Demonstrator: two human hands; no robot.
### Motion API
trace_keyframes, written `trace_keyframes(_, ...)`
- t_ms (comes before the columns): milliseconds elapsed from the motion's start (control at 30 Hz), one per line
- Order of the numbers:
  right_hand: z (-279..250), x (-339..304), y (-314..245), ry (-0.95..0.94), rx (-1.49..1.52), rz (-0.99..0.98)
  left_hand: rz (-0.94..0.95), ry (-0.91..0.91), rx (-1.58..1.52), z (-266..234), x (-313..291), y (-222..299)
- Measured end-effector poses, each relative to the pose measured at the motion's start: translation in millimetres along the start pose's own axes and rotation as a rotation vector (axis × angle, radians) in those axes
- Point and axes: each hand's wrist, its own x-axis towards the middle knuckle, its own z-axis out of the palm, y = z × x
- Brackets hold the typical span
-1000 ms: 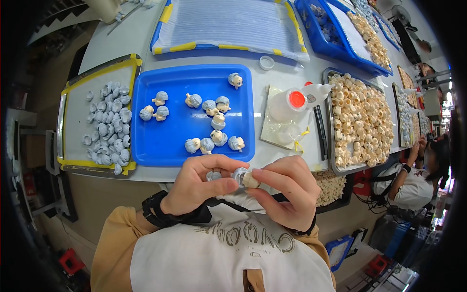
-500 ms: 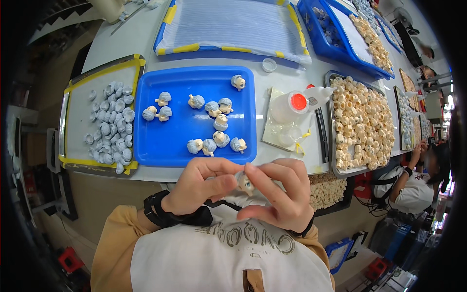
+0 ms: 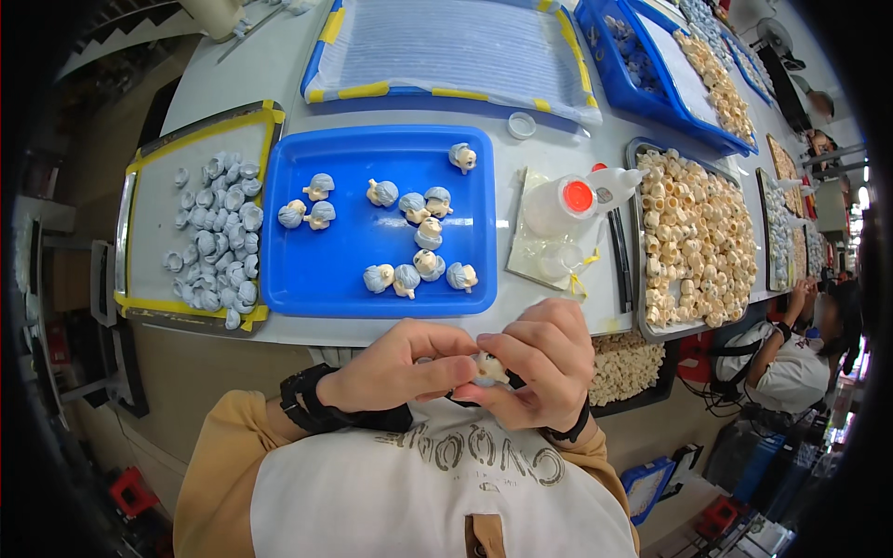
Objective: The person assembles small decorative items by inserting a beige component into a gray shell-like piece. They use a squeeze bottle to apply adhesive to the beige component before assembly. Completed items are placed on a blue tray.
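Between my two hands, just off the table's front edge, is a small doll head (image 3: pixel 487 371) with pale skin and some light blue hair. My left hand (image 3: pixel 409 365) pinches it from the left with thumb and forefinger. From the other side, the thumb and fingers of my right hand (image 3: pixel 544 367) close on it, covering much of it. Beyond my hands stands a blue tray (image 3: pixel 344 270) with several blue-haired doll heads (image 3: pixel 406 279) lying about in it, singly and in small groups.
Left of the blue tray, a yellow-taped tray (image 3: pixel 153 251) bears light blue hair pieces (image 3: pixel 219 232). At right are a white bottle with a red cap (image 3: pixel 563 206), black tweezers (image 3: pixel 620 260) and a tray of pale head pieces (image 3: pixel 698 242). A person (image 3: pixel 791 349) sits far right.
The doll head has been turned in my fingers and sits slightly lower and further right. My right thumb and fingers have closed in around it. The view has shifted slightly.
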Motion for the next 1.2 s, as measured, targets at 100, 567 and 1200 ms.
trace_keyframes(100,6.2,-2.0,7.0,-0.060,0.104,0.028,0.048,-0.002,0.007,-6.2,-2.7,-6.0)
trace_keyframes(567,-14.1,-1.7,7.0,-0.051,0.124,0.187,0.330,0.363,-0.084,-21.7,-29.2,16.5)
trace_keyframes(1200,-110.1,-46.0,60.6,0.211,-0.657,0.677,0.071,0.825,1.481,-34.0,-37.4,36.7)
